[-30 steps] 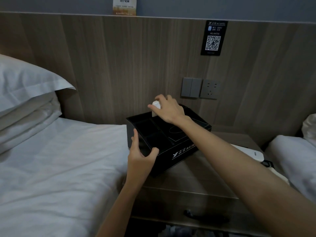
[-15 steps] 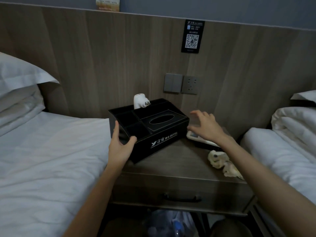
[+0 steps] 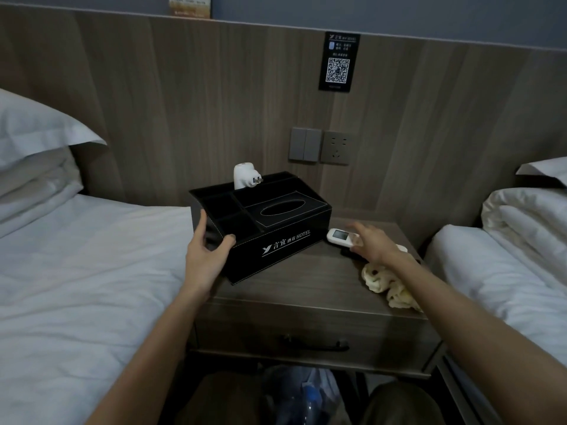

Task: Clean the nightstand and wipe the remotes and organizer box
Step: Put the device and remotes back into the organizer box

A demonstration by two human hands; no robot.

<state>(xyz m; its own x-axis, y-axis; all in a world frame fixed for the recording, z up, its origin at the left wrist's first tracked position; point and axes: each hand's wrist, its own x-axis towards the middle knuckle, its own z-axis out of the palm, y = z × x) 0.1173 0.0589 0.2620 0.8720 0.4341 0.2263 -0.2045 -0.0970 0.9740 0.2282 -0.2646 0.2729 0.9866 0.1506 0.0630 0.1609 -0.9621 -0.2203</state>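
A black organizer box (image 3: 276, 240) with a tissue slot stands on the left half of the wooden nightstand (image 3: 300, 280). A white plug-in device (image 3: 243, 175) stands upright in its back compartment. My left hand (image 3: 206, 253) grips the box's near left corner, thumb on the front face. My right hand (image 3: 372, 242) hovers with spread fingers over a white remote (image 3: 337, 236) lying to the right of the box; a dark remote under it is mostly hidden. A crumpled yellowish cloth (image 3: 388, 283) lies at the nightstand's right front.
White beds flank the nightstand on the left (image 3: 76, 271) and right (image 3: 506, 271). Light switches (image 3: 304, 144) and a socket (image 3: 336, 147) sit on the wood wall panel behind. A drawer with a dark handle (image 3: 316, 343) faces me, and a plastic bag (image 3: 303, 394) sits below.
My right hand left the white device standing in the box's back compartment and swung right, down to the white remote. My left hand kept its hold on the box corner.
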